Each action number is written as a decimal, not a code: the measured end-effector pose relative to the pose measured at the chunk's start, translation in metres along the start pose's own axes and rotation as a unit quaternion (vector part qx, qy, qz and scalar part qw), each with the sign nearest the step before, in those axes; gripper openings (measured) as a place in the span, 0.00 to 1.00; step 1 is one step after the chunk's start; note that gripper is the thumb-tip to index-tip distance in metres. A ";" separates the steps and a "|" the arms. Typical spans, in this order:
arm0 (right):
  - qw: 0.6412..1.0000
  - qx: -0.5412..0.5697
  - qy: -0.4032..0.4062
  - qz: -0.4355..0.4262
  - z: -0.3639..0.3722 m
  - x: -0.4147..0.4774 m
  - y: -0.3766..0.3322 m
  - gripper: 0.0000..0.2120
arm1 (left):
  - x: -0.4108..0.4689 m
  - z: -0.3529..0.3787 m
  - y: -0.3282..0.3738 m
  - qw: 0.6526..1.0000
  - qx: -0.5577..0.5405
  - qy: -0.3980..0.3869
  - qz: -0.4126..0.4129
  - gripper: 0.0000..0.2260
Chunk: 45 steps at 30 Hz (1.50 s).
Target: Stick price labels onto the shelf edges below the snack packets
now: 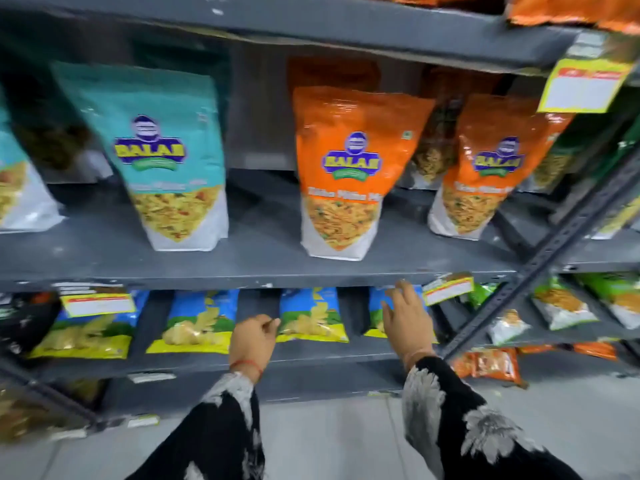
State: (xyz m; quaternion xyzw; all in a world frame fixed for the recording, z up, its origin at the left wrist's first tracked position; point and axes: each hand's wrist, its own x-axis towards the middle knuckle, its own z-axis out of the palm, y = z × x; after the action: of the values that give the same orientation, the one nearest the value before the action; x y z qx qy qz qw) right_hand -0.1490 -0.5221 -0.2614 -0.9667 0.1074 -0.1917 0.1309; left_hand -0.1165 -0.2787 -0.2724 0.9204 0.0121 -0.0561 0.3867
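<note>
The right hand (407, 318) is reaching up with its fingers spread wide, and its fingertips are almost touching the grey shelf edge (277, 280), just left of a yellow label (447, 288) that is sticking on that edge a bit crooked. The left hand (254, 341) is hanging lower than the shelf edge with its fingers curled together, and I cannot tell if it is pinching anything. An orange packet (349, 171) and a teal packet (166, 157) are standing above the shelf edge, blue packets (311, 315) are lying below it, and another label (98, 303) is sticking on it far to the left.
</note>
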 end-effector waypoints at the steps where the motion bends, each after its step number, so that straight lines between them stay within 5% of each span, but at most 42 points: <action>1: 1.000 0.003 0.025 0.018 -0.011 0.007 0.027 0.07 | 0.000 0.023 0.025 1.000 -0.027 -0.007 0.013 0.19; 3: 0.996 0.025 0.058 0.062 -0.030 0.022 0.077 0.09 | -0.001 0.065 0.075 0.996 -0.072 -0.031 0.037 0.18; 7: 0.993 0.080 -0.003 0.090 -0.052 0.057 0.139 0.20 | 0.004 0.139 0.155 0.980 -0.182 -0.075 0.013 0.11; 11: 0.994 0.083 -0.061 0.045 -0.048 0.074 0.157 0.10 | 0.011 0.192 0.201 0.964 -0.238 -0.096 -0.070 0.16; 16: 0.986 0.142 0.012 0.086 -0.036 0.070 0.156 0.05 | 0.018 0.211 0.213 0.974 -0.207 0.004 -0.096 0.06; 21: 0.980 0.180 0.032 0.073 -0.025 0.050 0.159 0.07 | 0.010 0.216 0.206 0.988 -0.147 0.040 0.032 0.07; 27: 0.947 0.267 0.058 0.167 -0.026 0.055 0.166 0.11 | 0.018 0.195 0.211 0.986 -0.114 0.061 0.108 0.06; 36: 0.947 0.232 0.012 0.220 -0.033 0.075 0.159 0.02 | 0.025 0.192 0.229 0.996 -0.052 0.071 0.011 0.06; 39: 0.944 0.215 0.027 0.249 -0.045 0.083 0.164 0.18 | 0.027 0.183 0.232 0.998 -0.014 0.050 -0.021 0.11; 41: 0.962 0.157 -0.031 0.220 -0.054 0.087 0.167 0.21 | 0.030 0.174 0.226 0.999 0.026 0.032 -0.023 0.16; 45: 0.974 0.118 -0.050 0.187 -0.060 0.088 0.169 0.07 | 0.032 0.156 0.218 0.998 0.039 0.017 -0.040 0.19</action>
State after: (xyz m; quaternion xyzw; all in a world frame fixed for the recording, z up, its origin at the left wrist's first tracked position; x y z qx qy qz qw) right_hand -0.1201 -0.7164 -0.2279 -0.9158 0.2561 -0.1262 0.2825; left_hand -0.0851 -0.5431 -0.2295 0.9344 0.0538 -0.0561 0.3476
